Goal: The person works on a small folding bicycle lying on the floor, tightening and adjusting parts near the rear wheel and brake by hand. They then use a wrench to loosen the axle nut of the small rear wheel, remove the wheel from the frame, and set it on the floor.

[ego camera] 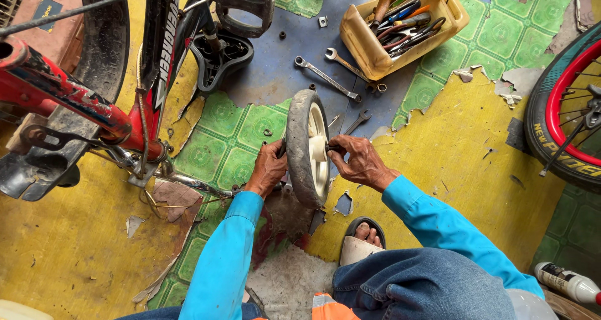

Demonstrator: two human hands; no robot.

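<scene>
Bicycle: a red and black bicycle (94, 101) stands at the left, one black pedal (241, 7) up top, and a black saddle (216, 60) lies on the floor under the pedal.
Second tyre: a black tyre with a red rim (563, 107) shows at the right edge.
Small wheel: one grey-tyred wheel with a white hub (307, 146) stands upright on the floor between both hands, in front of the knees.
Tub: a yellow plastic tub (369, 45) at the top holds a mixed heap of pliers, screwdrivers and other hand tools.
Left hand (268, 168): fingers curled against the wheel's far side; what they grip is hidden.
Right hand (358, 162): fingertips pinched together on a small dark part at the hub centre.
Spanners: three lie loose on the floor (327, 78) between tub and wheel.
Bottle: one white bottle (566, 282) lies at bottom right.
</scene>
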